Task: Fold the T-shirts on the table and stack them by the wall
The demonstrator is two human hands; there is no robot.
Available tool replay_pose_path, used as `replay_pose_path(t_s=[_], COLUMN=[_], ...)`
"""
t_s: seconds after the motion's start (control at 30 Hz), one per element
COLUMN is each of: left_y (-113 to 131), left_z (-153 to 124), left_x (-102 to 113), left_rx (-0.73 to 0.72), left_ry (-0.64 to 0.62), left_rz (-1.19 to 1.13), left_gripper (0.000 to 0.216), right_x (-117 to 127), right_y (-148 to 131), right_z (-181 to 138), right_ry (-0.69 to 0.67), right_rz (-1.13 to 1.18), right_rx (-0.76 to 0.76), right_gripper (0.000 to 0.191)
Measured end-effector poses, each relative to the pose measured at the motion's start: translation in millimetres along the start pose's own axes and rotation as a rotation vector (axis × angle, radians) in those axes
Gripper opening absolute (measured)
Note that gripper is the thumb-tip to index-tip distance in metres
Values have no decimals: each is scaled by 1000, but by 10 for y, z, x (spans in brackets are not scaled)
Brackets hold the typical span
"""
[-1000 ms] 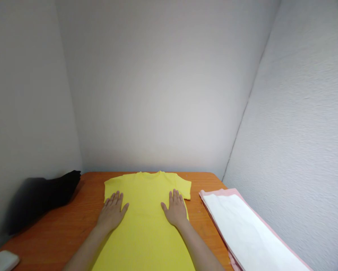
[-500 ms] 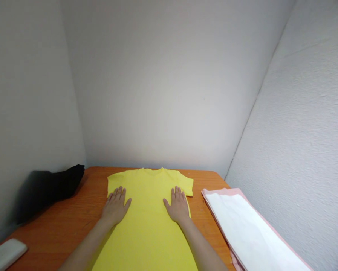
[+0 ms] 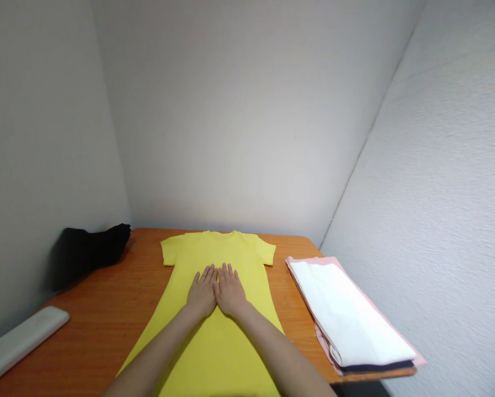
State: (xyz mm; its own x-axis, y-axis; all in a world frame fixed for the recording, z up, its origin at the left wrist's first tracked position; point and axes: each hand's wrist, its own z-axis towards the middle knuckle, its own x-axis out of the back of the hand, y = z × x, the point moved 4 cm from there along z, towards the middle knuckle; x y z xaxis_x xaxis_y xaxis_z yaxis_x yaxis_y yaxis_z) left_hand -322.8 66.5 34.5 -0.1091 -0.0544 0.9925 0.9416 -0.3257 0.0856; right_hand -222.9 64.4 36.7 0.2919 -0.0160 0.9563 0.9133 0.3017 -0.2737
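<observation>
- Smoothing step in hand, by the look of it: left hand (image 3: 202, 294) and right hand (image 3: 230, 291) side by side, touching along the index fingers, palms down on the middle of the plain yellow short-sleeved cotton T-shirt (image 3: 214, 336).
- Both hands fully spread and flat, fingers pointing toward the collar; pressing only, nothing gripped or pinched.
- T-shirt spread flat down the centre of the orange-brown wooden table (image 3: 106, 314), collar at the far edge near the wall, both sleeves laid out, hem out of view below.
- Next move, as a judgement: likely an even outward or lengthwise sweep with light pressure, so as not to drag the cloth into new creases.
- Counted: one yellow T-shirt; two hands; one stack of folded garments (image 3: 346, 320) to the right, white on top, pink and dark layers beneath, exact number unclear; one crumpled black cloth (image 3: 88, 251) at far left; one pale grey oblong object (image 3: 19, 342) at near left.
</observation>
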Motion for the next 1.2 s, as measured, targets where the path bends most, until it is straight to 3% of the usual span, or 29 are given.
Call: replay_pose_path(t_s=[0.33, 0.57, 0.73, 0.93, 1.07, 1.2], left_y=[-79, -538, -681, -625, -549, -491], left_z=[-9, -125, -150, -322, -609, -778], left_x=[-55, -60, -73, 0, 18, -14], left_rx=[-4, 44, 77, 108, 120, 160], left_ry=[14, 43, 89, 97, 40, -36], left_rz=[-59, -48, -35, -43, 3, 70], left_gripper=[58, 61, 62, 64, 75, 79], right_x=[2, 103, 229, 290, 275, 287], right_y=[195, 453, 259, 57, 288, 500], right_z=[-125, -273, -358, -964, -1466, -1720], right_ry=[-11, -15, 13, -40, -65, -38], right_rz=[-25, -20, -9, 67, 90, 74], right_rx=[33, -4, -15, 66, 35, -17], right_gripper=[72, 74, 74, 79, 80, 76])
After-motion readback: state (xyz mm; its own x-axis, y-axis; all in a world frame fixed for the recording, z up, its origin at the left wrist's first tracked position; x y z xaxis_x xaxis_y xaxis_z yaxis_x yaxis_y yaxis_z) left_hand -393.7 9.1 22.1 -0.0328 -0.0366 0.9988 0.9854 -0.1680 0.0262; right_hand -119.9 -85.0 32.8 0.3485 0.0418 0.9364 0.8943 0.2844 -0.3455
